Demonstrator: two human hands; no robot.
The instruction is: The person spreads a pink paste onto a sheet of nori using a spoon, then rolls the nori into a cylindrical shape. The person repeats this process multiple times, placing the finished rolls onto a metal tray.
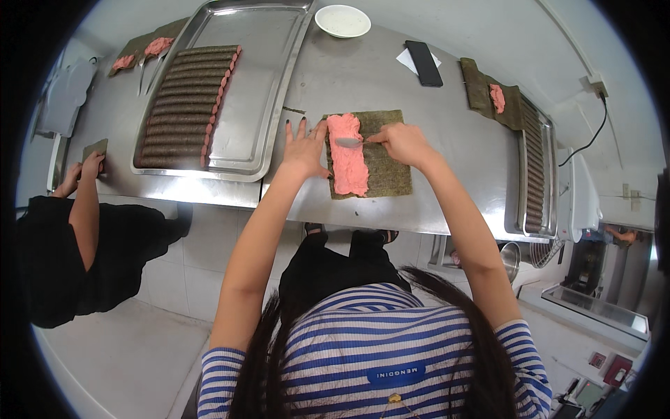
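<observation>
A dark green seaweed sheet (391, 178) lies flat on the steel table in front of me. Pink paste (350, 174) covers a long strip along its left side. My right hand (406, 144) is closed round the handle of a metal spoon (348, 142), whose bowl rests on the upper part of the paste. Fingers spread, my left hand (305, 150) lies beside the sheet's left edge, its fingertips near the paste and the thumb at the border.
A large steel tray (279, 91) with several seaweed rolls (185, 105) stands to the left. Behind are a white bowl (343, 21) and a black phone (423, 63). Another roll tray (552, 181), partly under seaweed sheets (481, 87), sits right. A co-worker's hands (87, 167) hold seaweed far left.
</observation>
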